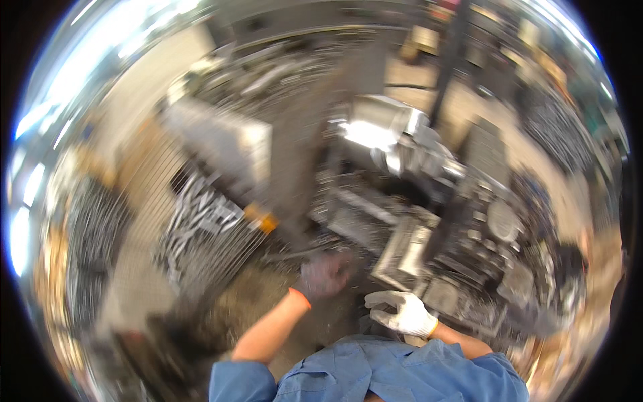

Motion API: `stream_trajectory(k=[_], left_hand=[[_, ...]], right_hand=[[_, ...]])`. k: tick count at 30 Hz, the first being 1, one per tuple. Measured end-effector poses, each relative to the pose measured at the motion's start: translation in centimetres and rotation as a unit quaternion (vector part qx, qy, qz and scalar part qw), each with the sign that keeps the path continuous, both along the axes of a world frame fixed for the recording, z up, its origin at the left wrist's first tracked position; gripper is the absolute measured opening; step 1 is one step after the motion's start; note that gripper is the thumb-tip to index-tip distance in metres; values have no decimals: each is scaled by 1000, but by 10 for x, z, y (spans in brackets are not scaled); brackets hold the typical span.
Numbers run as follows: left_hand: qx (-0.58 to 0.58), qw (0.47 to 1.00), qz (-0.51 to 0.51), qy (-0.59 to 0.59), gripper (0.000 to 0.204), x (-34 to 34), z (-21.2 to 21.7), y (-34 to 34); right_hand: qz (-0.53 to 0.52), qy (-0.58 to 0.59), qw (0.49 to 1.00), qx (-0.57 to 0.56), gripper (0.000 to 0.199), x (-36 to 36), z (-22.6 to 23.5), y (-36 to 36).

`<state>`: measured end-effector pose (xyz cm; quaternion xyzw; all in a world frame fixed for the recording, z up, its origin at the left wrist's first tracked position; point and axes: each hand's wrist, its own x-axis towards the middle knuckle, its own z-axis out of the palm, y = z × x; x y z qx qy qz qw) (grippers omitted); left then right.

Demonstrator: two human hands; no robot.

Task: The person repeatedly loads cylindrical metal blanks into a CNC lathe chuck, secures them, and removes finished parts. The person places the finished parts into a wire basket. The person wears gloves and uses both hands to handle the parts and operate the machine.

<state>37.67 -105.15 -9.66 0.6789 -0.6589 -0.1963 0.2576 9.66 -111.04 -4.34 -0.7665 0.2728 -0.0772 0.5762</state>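
My left hand (326, 275), in a dark glove with an orange cuff, reaches forward over the dark, littered front of a machine. Motion smears its fingers, so whether it holds anything cannot be made out. Close to my body is my right hand (402, 313) in a white glove, its fingers stretched to the left and apart, with nothing visible in them. Just beyond it sits a pale block-shaped machine part (408, 248). Farther off, a shiny rounded metal housing (382, 127) belongs to the same greasy machine.
Left of my left hand, a wire basket (231, 258) holds several loose metal strips (194, 224). A yellow-orange piece (260, 218) is at its edge, below a pale metal panel (221, 144). Dark machine parts (469, 248) crowd the right side. Bundled dark stock (94, 228) stands far left.
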Motion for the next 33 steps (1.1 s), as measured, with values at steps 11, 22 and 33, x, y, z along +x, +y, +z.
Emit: stream_trajectory(k=[11, 22, 33], left_hand=[[-240, 60, 969, 14, 58, -340, -186, 808], [-80, -378, 917, -102, 53, -579, -114, 724], [-633, -453, 614, -131, 38, -561, -116, 748]], right_hand=[[584, 0, 788, -194, 42, 253, -153, 289], [882, -85, 435, -158, 44, 340, -4, 672], [806, -570, 133, -83, 29, 301, 134, 997]])
